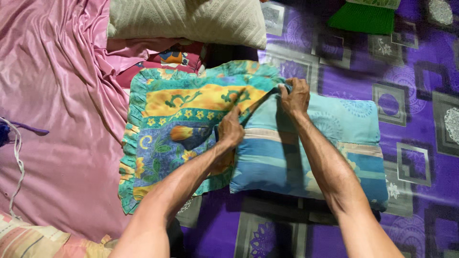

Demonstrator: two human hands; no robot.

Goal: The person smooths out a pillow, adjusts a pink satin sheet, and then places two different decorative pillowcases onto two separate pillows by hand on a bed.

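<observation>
Both hands grip the open edge of a frilled floral pillowcase (177, 129): the left hand (231, 129) is closed on the fabric near its middle, while the right hand (294, 95) pinches the upper corner of the opening, apparently drawn against a blue striped pillow (311, 153) whose left end lies at the case's mouth. Pillow and case lie on a purple patterned sheet (420, 143), with pink satin cloth (52, 95) to the left, a cream pillow (191, 19) above and a green cloth (362, 18) farther off.
</observation>
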